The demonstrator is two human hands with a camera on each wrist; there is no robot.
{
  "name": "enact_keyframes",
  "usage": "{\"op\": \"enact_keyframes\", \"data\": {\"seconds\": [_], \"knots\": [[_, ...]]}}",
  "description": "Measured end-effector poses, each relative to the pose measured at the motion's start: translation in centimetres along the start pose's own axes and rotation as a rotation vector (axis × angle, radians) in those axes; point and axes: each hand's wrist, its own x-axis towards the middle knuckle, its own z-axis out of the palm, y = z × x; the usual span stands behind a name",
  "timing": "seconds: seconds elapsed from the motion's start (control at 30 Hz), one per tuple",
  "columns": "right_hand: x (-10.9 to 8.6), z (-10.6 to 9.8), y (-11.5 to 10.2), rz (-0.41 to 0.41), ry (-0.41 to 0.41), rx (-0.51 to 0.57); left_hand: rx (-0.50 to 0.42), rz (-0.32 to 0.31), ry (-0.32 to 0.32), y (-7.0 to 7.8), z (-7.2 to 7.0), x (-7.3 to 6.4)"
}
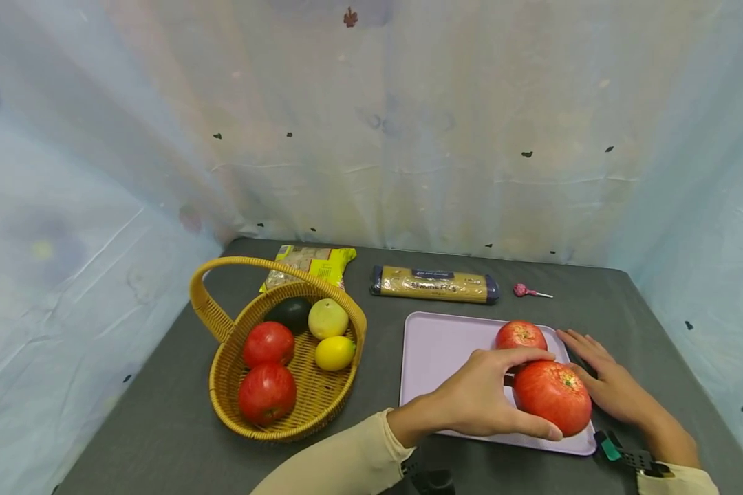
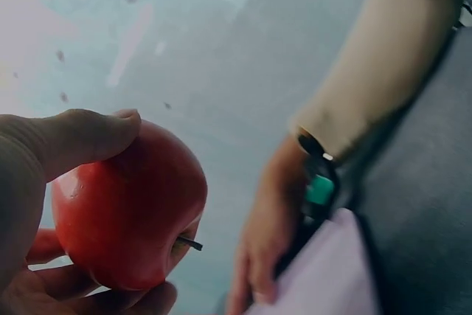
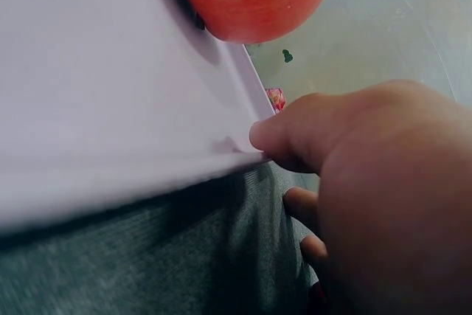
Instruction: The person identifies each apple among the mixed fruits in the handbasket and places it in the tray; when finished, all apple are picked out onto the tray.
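Observation:
My left hand (image 1: 479, 395) grips a large red apple (image 1: 554, 397), its thumb on one side and fingers round the other. A stem shows on this apple (image 2: 129, 208) in the left wrist view. Behind it, a second red apple (image 1: 520, 335) sits on the lilac tray (image 1: 446, 344). At the tray's right edge rests my right hand (image 1: 613, 378), its fingers stretched forward along the outside. The right wrist view shows the thumb (image 3: 295, 127) touching the tray's rim at a corner, with two fingertips lower down beside it.
A wicker basket (image 1: 219, 385) with a tall handle stands left, holding two red apples (image 1: 267, 393), a yellow lemon (image 1: 334, 353), a pale green fruit (image 1: 328, 319) and a dark oval one (image 1: 291, 314). Behind lie a yellow bag (image 1: 328, 265), a spaghetti packet (image 1: 433, 284) and a lollipop (image 1: 521, 290).

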Motion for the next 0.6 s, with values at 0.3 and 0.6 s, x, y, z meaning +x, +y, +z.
{"op": "enact_keyframes", "data": {"seconds": [0.3, 0.6], "knots": [[0.1, -0.1, -0.1, -0.014, 0.011, -0.003, 0.117, -0.124, -0.025, -2.5, 2.2, 0.6], [0.0, 0.1, 0.1, -0.010, 0.012, -0.013, 0.192, -0.183, -0.045, -4.5, 4.3, 0.8]]}}
